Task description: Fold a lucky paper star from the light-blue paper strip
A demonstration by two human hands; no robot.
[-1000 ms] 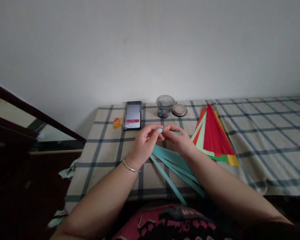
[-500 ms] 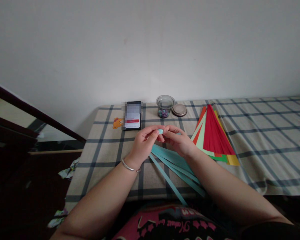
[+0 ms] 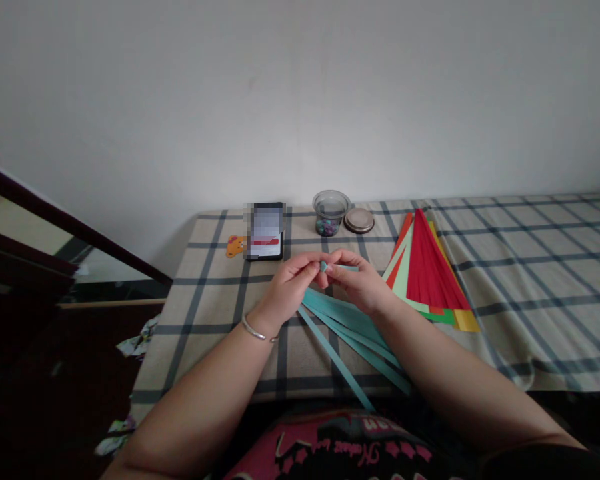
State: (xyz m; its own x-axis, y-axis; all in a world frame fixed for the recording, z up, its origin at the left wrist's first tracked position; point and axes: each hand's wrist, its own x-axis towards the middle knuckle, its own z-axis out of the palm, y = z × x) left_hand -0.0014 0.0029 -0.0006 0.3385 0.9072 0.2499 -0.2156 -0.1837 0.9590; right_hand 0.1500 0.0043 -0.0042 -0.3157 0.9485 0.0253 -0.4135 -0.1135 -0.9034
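Note:
My left hand and my right hand meet above the checked tablecloth, both pinching a small folded piece of teal paper strip between their fingertips. A short length of the strip sticks out to the right over my right hand. A silver bangle sits on my left wrist. Beneath my hands lie several long teal paper strips, running toward my lap.
A phone lies at the back, lit, beside a bear sticker. A clear cup with small coloured pieces and its round lid stand near the wall. Fanned red, green and yellow paper strips lie right.
The folded teal piece between my fingertips has turned slightly and looks darker; both hands have stayed in about the same place.

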